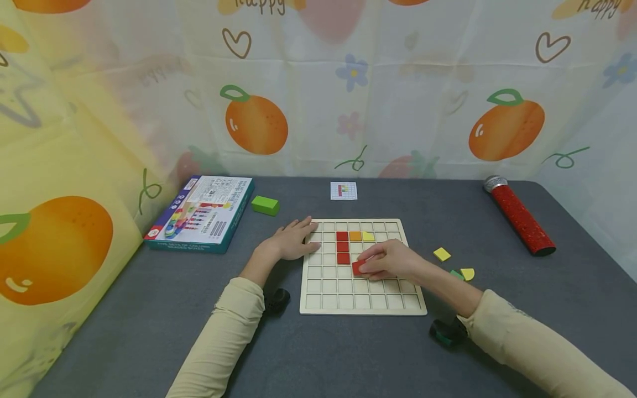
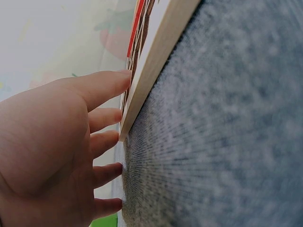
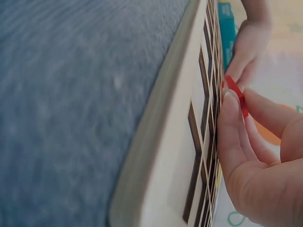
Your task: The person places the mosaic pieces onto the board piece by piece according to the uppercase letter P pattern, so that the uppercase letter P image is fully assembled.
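Nearest you, your two cream sleeves come in over the grey table (image 1: 124,309), each with a small dark wrist camera beside it. Between them lies the wooden grid board (image 1: 360,305).

Your right hand (image 1: 390,261) rests over the middle of the board, its fingers curled round a red tile (image 1: 358,267), which it pinches at the tips. The tile sits tilted just above or on a cell, one column right of the red column; you cannot tell from these views whether it touches the board. In the right wrist view the fingertips (image 3: 230,101) close on the tile's edge right against the grid.

Your left hand (image 1: 293,239) lies flat at the board's left edge, fingers straight and spread, holding nothing. The left wrist view shows the fingers (image 2: 106,85) pressed against the board's rim and the table.

On the board, three red tiles (image 1: 342,247) stand in a column, with an orange tile (image 1: 355,236) and a yellow tile (image 1: 367,236) to the right of the top one.

To the right of the board lie loose pieces (image 1: 442,254), yellow and green. Farther off sit a green block (image 1: 265,205), a box (image 1: 201,213), a pattern card (image 1: 344,190) and a red glitter tube (image 1: 520,221). A fruit-print curtain (image 1: 318,88) hangs behind.
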### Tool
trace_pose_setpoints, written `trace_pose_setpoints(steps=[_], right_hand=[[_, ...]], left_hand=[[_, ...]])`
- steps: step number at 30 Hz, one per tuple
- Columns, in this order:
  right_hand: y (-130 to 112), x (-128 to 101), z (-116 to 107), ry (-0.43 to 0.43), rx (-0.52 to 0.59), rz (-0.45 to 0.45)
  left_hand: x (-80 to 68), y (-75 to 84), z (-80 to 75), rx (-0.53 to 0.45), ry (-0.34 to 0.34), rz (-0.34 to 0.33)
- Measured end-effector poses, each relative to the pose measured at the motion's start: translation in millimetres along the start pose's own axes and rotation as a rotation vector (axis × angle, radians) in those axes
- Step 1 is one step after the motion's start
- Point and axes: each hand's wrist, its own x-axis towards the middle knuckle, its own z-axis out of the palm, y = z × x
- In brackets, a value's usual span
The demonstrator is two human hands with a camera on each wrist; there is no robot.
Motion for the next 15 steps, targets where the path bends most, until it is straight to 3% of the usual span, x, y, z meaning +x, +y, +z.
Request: trace_pose_setpoints(steps=[15], right_hand=[[-8, 4, 20, 0.062, -0.008, 0.045]], left_hand=[[2.0, -0.4, 1.5, 0.007, 0.006, -0.014]])
